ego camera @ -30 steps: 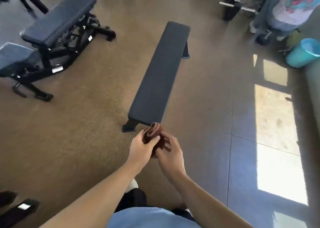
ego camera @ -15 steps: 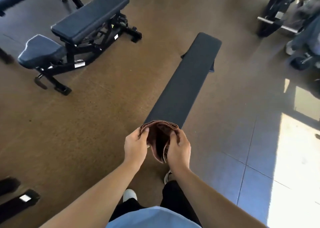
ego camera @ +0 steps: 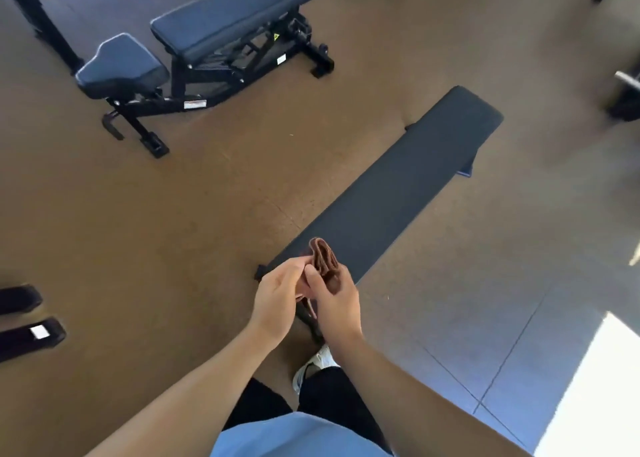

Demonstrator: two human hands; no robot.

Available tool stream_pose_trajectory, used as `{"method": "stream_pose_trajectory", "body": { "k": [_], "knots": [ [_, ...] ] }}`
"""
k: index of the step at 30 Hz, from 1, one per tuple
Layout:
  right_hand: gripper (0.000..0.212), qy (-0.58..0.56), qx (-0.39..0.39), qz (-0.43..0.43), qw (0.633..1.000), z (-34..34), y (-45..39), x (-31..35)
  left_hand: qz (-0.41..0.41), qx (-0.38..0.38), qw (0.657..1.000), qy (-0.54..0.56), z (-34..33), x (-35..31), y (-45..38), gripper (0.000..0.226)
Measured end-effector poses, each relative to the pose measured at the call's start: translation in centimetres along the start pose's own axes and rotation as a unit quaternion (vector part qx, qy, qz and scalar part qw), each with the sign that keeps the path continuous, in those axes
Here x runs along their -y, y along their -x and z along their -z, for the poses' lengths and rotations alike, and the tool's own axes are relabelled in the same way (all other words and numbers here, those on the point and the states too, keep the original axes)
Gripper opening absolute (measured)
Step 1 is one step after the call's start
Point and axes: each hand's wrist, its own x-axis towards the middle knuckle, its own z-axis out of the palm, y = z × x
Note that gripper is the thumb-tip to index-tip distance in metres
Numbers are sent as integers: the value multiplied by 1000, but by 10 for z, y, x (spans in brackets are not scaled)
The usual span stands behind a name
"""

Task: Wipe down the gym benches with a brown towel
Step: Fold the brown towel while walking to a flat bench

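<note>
A long flat black bench (ego camera: 398,193) runs diagonally from my hands up to the right. Over its near end I hold a folded brown towel (ego camera: 323,259) with both hands. My right hand (ego camera: 337,304) grips the towel from the right, thumb across its front. My left hand (ego camera: 280,297) pinches its left edge. The towel's lower part is hidden between my palms. An adjustable black bench (ego camera: 221,23) with a separate seat pad (ego camera: 119,65) stands at the upper left.
Brown rubber flooring surrounds the benches; grey tiles with a sunlit patch (ego camera: 595,387) lie at the lower right. Black equipment feet (ego camera: 27,332) sit at the left edge. Blurred machine parts (ego camera: 627,92) show at the right edge. My white shoe (ego camera: 317,363) is below my hands.
I have stepped closer to the flat bench's near end. The towel, spread open between my hands half a second ago, is now folded into a tighter bundle.
</note>
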Motion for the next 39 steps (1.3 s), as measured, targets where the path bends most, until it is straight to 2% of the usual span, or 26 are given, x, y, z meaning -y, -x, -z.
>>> {"method": "stream_pose_trajectory", "body": {
  "k": [2, 7, 10, 12, 16, 18, 22, 25, 29, 32, 34, 36, 39],
  "knots": [
    [5, 1, -10, -17, 1000, 3, -13, 5, 21, -9, 999, 28, -3, 2, -3, 31],
    [4, 65, 1, -16, 998, -2, -23, 9, -32, -76, 990, -115, 9, 6, -12, 26],
    [11, 50, 8, -21, 999, -11, -22, 19, -37, -40, 992, -117, 20, 7, -16, 36],
    [8, 45, 23, -19, 999, -16, -20, 23, -48, -39, 991, -121, 26, 9, -18, 43],
    [18, 82, 97, 12, 992, -23, -14, 30, -48, -58, 994, -85, 45, 4, -24, 39],
    [21, 97, 102, 26, 990, -28, -12, 30, -39, -54, 996, -65, 59, 2, -25, 36],
    [14, 93, 49, 13, 994, -44, -12, 25, 9, 2, 1000, 13, 83, -4, -22, 25],
    [19, 86, 6, -6, 996, -58, -11, 22, 48, 26, 996, 68, 96, -3, -26, 23],
    [23, 63, -36, -20, 997, -68, -10, 24, 45, 32, 996, 70, 105, -3, -32, 18],
    [22, 79, -33, -5, 996, -69, -11, 26, 50, 31, 993, 102, 105, -2, -35, 21],
    [22, 87, -61, 9, 994, -66, -15, 29, 53, 24, 992, 111, 106, 0, -39, 23],
    [22, 91, -101, 17, 991, -59, -21, 31, 48, 11, 994, 99, 107, 4, -44, 23],
    [24, 122, -99, 24, 987, -42, -32, 33, 39, -2, 997, 67, 100, 3, -48, 25]
  ]
}}
